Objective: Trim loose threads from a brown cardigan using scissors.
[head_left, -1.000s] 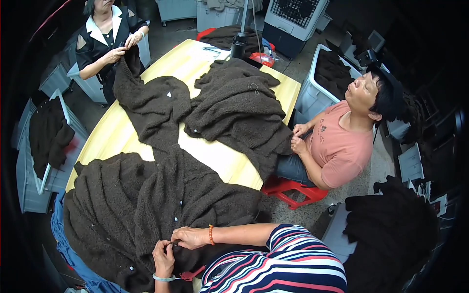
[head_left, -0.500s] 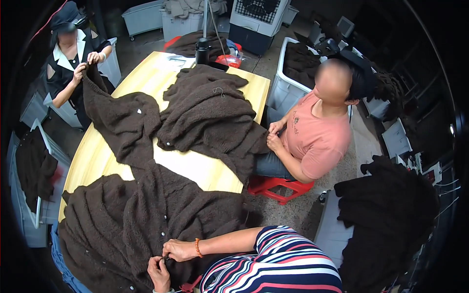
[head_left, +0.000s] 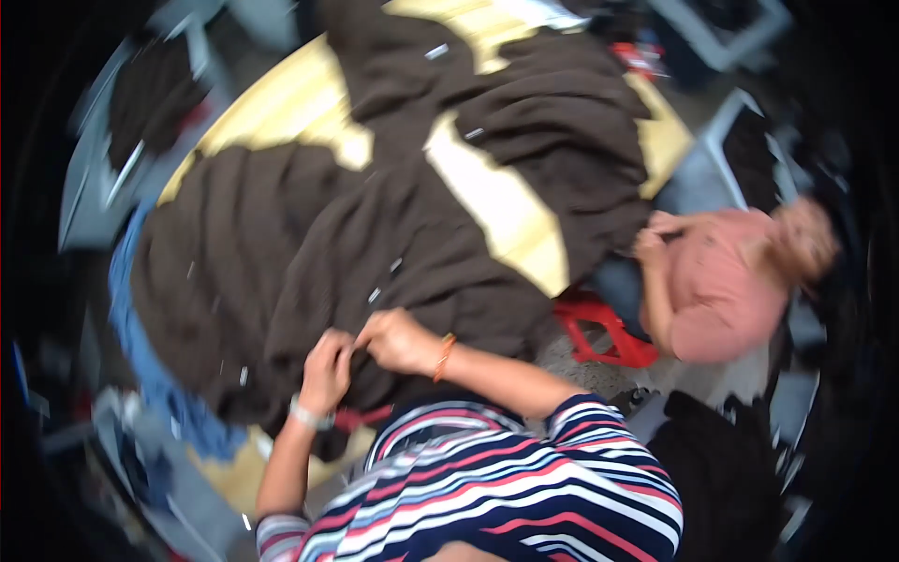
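Note:
A dark brown knit cardigan (head_left: pixel 309 244) with small pale buttons spreads over the near part of the table. At its near edge, my left hand (head_left: pixel 326 367) and my right hand (head_left: pixel 401 341) meet, fingertips pinched together on the knit. The exact spot between the fingertips is blurred, so any small part held there cannot be made out. Close below my hands, a red object (head_left: pixel 363 418) lies partly hidden by my shirt.
More brown knitwear (head_left: pixel 562 103) covers the far side of the pale wooden table (head_left: pixel 281 103). A person in a pink shirt (head_left: pixel 721 281) sits at the right on a red stool (head_left: pixel 609 332). Blue cloth (head_left: pixel 154 365) hangs at the left edge. Dark garments (head_left: pixel 716 459) are heaped lower right.
The view has swung downward and blurred, so the table and my hands appear higher. The person standing at far left has left the picture. My hands keep pinching the cardigan edge.

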`<action>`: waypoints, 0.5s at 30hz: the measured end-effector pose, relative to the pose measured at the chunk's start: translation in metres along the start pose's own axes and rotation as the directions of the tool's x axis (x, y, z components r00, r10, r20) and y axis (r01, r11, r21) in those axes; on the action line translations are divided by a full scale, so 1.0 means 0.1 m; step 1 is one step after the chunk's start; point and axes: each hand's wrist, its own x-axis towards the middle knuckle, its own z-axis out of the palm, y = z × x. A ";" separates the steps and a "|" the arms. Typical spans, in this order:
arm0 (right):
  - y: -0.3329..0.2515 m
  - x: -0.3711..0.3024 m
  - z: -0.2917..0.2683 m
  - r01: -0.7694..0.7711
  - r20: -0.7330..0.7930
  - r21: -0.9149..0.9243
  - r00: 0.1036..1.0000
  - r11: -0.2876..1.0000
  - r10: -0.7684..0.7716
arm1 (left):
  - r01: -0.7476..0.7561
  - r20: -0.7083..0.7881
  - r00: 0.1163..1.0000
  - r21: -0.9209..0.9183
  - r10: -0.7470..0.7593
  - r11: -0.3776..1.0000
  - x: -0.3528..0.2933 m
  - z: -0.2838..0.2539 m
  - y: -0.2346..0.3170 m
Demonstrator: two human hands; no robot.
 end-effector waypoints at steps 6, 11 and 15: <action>-0.06 -0.02 0.11 -0.064 0.170 -0.036 0.983 0.997 0.070 | 0.196 0.033 0.980 -0.030 -0.195 0.980 -0.07 -0.11 -0.10; 0.05 -0.07 0.18 -0.137 0.185 0.123 0.976 0.983 0.113 | 0.264 0.085 0.963 -0.108 -0.255 0.959 -0.11 -0.17 -0.16; 0.10 -0.07 0.18 -0.579 0.388 0.492 0.815 0.651 0.431 | 0.262 0.083 0.964 -0.120 -0.253 0.958 -0.13 -0.13 -0.19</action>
